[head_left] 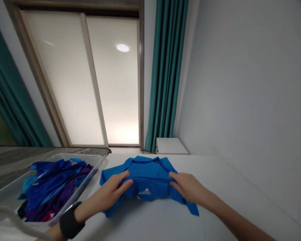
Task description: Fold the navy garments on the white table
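A blue shirt with a small white logo lies bunched on the white table, its collar side toward the far edge. My left hand grips the shirt's left part, thumb and fingers pinching the cloth. On the opposite side my right hand pinches the fabric between thumb and fingers. A fold runs across between the two hands, and the near part of the shirt seems slightly raised. One sleeve hangs out past my right hand. A black band is on my left wrist.
To the left stands a clear plastic bin with blue, purple and red clothes heaped in it. A pale curved bar crosses the lower left corner. Behind the table are a white cabinet and a green curtain; a wall borders the right.
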### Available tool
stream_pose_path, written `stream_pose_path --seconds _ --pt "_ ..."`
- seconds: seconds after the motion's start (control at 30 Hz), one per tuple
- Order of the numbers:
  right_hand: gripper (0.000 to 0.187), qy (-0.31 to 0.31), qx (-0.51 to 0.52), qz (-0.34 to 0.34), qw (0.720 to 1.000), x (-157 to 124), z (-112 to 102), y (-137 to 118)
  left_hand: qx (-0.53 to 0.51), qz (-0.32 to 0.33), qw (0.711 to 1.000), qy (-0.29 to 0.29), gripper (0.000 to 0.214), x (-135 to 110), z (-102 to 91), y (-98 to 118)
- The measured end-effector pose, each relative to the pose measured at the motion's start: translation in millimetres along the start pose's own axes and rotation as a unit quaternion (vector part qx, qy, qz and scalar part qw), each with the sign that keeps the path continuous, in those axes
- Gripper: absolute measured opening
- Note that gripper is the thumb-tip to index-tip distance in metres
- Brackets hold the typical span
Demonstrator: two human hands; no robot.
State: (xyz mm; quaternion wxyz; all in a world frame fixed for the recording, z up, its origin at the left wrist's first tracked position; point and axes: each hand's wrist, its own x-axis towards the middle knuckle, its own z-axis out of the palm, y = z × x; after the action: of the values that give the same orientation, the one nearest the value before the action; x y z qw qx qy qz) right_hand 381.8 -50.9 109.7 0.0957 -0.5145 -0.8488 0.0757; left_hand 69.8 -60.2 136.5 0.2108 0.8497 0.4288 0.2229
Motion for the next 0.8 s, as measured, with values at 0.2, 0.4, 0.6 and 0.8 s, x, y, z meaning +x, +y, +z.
stream_pose_path --seconds 0.2,0.4,0.6,0.8 --pt "0.018 0.248 -0.104 0.104 0.957 35.2 -68.5 11.6 0.182 0.062 0.981 -0.003 0.013 33.5 -51.9 -5.3" --pt "0.019 0.225 -0.055 0.109 0.967 65.4 -56.8 4.2 0.037 -0.033 0.994 0.097 0.002 62.3 -82.3 -3.2" --pt "0.025 0.137 0.311 -0.060 0.939 72.4 -49.3 -46.4 -0.023 0.028 0.991 0.125 0.016 75.0 -56.4 30.1" --pt "0.033 0.205 0.348 -0.176 0.898 55.9 -42.6 -71.8 -0.020 0.090 0.990 0.105 0.007 79.2 -24.4 39.2"
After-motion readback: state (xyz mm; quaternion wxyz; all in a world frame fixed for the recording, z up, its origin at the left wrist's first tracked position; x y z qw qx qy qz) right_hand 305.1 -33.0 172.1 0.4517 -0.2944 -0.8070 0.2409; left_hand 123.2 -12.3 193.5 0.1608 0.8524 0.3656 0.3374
